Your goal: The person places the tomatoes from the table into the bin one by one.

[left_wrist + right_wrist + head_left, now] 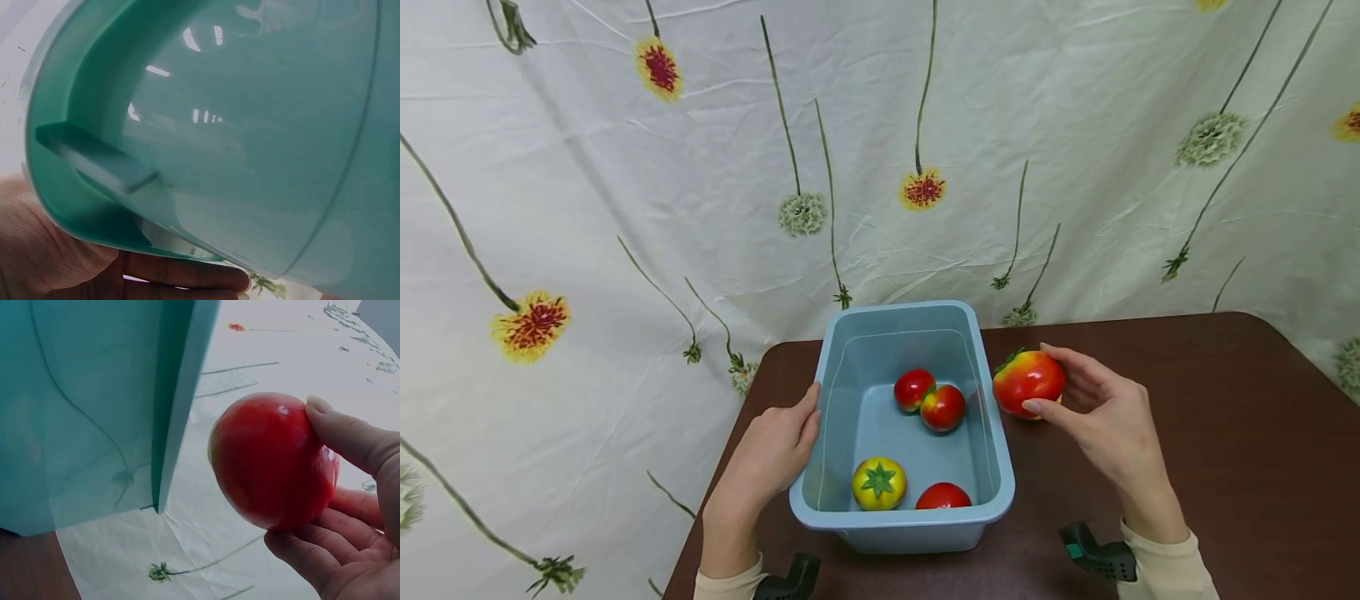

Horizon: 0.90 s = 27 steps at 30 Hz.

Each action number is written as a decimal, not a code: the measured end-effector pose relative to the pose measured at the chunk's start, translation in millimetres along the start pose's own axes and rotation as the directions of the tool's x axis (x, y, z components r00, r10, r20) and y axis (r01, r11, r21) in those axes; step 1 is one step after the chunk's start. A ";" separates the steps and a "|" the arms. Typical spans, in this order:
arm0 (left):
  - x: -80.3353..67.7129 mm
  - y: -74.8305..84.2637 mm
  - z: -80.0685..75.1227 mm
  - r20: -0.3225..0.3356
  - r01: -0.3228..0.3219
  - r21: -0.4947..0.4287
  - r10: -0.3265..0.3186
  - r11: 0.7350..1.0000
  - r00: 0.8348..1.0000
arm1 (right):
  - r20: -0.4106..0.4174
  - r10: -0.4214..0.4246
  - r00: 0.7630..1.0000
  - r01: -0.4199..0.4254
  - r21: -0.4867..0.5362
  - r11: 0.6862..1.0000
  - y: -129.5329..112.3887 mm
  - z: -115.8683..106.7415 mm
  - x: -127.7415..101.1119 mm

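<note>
Nearest, the blue tub [992, 467] by the desk's [1225, 433] left edge is steadied by the left hand's [775, 454] flat fingers, while the right hand's [1108, 425] grip pinches a red tomato [1028, 382] just outside the rim, best lifted clear before release.

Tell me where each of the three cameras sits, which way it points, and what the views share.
Head: above, looking forward and down at the blue bin on the brown table; both hands and sleeves show.
Left wrist: beside the left hand, facing the bin's outer wall; palm and fingers show.
Right wrist: behind the right hand, facing the red tomato it holds beside the bin.
Shared: head and right wrist both show that tomato; all three show the bin.
</note>
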<state>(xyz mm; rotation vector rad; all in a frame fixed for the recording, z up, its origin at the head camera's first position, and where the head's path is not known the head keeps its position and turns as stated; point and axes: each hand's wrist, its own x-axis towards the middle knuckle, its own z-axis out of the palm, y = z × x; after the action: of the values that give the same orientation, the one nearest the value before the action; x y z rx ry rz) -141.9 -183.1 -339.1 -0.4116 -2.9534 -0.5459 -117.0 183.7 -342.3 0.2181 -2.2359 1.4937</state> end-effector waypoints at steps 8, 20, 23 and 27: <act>0.2 0.5 -0.1 0.007 0.009 -0.009 -0.009 1.000 1.000 | 0.020 -0.101 0.995 0.099 0.066 0.993 -3.3 14.3 -1.9; 0.5 -0.2 -0.5 -0.007 -0.002 -0.005 0.002 1.000 1.000 | 0.061 -0.136 0.989 0.131 0.084 0.988 -5.5 28.3 -4.4; 0.8 -0.1 -0.2 -0.004 0.002 -0.007 -0.002 1.000 1.000 | 0.067 -0.139 0.988 0.133 0.087 0.987 -5.6 30.7 -4.9; 0.2 -0.1 -0.6 -0.002 0.006 -0.006 -0.006 1.000 1.000 | 0.075 -0.147 0.986 0.140 0.091 0.986 -6.5 34.0 -5.7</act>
<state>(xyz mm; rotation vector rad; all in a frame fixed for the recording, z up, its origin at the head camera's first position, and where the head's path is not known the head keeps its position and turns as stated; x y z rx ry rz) -142.1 -183.4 -338.5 -0.4027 -2.9529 -0.5553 -118.7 149.5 -350.2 0.4650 -2.1700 1.5283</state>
